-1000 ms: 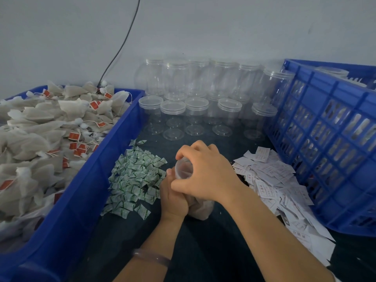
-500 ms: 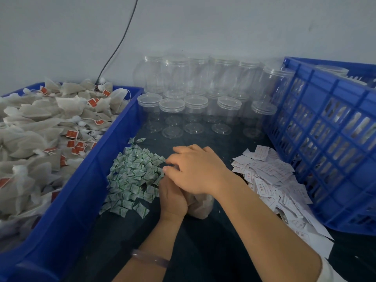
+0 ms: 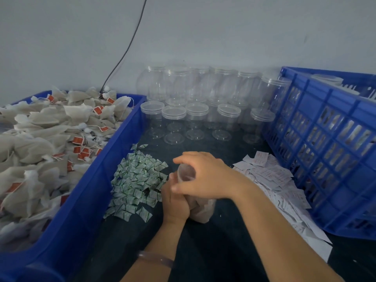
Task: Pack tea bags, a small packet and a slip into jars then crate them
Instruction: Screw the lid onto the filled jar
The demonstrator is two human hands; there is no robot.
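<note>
I see the left hand (image 3: pixel 175 202) gripping the filled jar (image 3: pixel 200 211), tilted on the dark table (image 3: pixel 213 251). The right hand (image 3: pixel 205 176) curls over its mouth, perhaps on a lid. Packets (image 3: pixel 138 180) crowd the left and slips (image 3: pixel 270 180) the right, while tabletop stretches toward me.

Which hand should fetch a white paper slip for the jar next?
Right, likely: the right hand is over the mouth of the clear plastic jar, nearest the white paper slips; the left hand grips the jar.

Our L hand (image 3: pixel 176 202) sits low, wrist bent up, fingers wrapped round the jar (image 3: pixel 201 211) from its left side. Our R hand (image 3: pixel 207 178) crosses above it, forearm in from lower right, fingers curled on the jar's top.
</note>
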